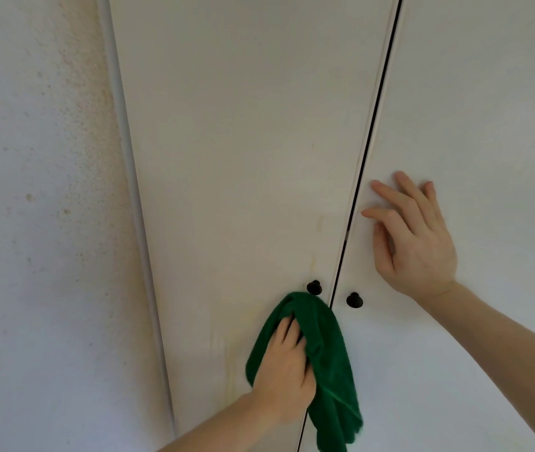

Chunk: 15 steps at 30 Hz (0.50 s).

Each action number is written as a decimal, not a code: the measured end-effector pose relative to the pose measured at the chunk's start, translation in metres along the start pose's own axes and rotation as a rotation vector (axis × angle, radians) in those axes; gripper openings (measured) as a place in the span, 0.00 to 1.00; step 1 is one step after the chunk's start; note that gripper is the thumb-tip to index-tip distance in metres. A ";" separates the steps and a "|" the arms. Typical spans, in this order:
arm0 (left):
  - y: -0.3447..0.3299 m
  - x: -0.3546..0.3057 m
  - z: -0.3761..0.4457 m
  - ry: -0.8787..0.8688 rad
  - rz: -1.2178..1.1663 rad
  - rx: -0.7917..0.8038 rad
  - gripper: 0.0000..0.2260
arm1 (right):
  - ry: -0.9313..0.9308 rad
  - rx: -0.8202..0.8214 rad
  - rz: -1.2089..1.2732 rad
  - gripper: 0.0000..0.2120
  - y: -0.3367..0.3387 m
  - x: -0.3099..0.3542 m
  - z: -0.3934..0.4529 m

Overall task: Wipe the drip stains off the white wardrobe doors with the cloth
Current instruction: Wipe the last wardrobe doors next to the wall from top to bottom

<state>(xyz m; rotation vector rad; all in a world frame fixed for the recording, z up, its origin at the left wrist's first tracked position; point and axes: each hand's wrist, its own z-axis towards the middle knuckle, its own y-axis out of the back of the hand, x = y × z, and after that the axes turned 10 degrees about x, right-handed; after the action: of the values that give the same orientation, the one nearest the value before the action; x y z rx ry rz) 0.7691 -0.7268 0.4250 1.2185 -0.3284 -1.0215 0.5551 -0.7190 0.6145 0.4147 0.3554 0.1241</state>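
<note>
Landmark for everything below: the small round black knob [314, 287] on the left white wardrobe door [243, 141].

Directly under that knob, pressed against the door: a bunched dark green microfibre cloth [328, 353], its top edge touching or nearly touching the knob, its loose tail hanging down across the dark gap between the doors. Gripped there by the left hand [284, 363], fingers curled into the folds from the left side, thumb hidden.

Right of the knob, across the gap: a matching black knob [354, 300] on the right white wardrobe door [475, 109]. Above and to the right of that, the right hand [413, 236], laid flat on the right panel, fingers straight and spread, grasping nothing, probably steadying the door.

Progress, judged from the surface: early to middling. Just above the knob, a faint yellowish drip streak [312, 264], and higher still another pale mark [320, 223], both unwiped. Below and left of the knob, beside the cloth, more yellowish discolouration [237, 363] running down the panel. Upper reaches of both doors fairly clean-looking, though too pale and softly lit to rule out faint stains. Right door without obvious marks.

Far left of the knob: a textured white wall [38, 223], speckled with brownish spots, not part of the job.
</note>
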 end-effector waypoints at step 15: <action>0.114 -0.001 0.073 -0.149 -0.015 -0.312 0.26 | -0.008 0.012 0.016 0.11 0.003 0.000 -0.001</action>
<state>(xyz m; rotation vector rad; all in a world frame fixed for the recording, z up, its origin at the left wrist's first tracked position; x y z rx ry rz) 0.7707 -0.7717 0.5524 0.8681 -0.2639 -1.1321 0.5548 -0.7156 0.6150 0.4298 0.3452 0.1363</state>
